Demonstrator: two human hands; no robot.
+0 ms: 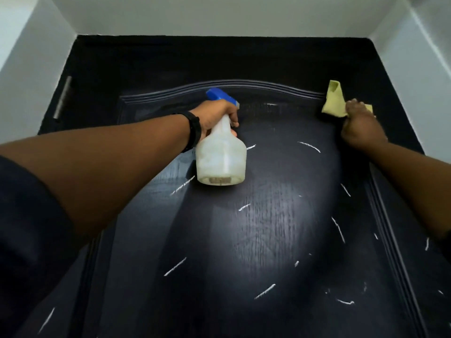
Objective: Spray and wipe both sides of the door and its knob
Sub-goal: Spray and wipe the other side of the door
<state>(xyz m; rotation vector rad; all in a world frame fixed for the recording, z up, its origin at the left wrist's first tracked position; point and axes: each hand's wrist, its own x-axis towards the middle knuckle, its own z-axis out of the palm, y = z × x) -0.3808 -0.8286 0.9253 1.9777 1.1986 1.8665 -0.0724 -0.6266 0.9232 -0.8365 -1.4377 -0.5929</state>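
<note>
Left hand (214, 115) grips the spray bottle (220, 154) (nozzle doorward); right hand (361, 129) presses a clutched yellow cloth (338, 101) against the door (244, 228).

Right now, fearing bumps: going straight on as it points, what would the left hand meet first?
Likely the door, straight ahead; the spray bottle in the left hand would touch it first. Depth is unclear.

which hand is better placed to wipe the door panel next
Right. The right hand grips the yellow cloth at the door's upper right; the left hand holds the spray bottle.
</note>
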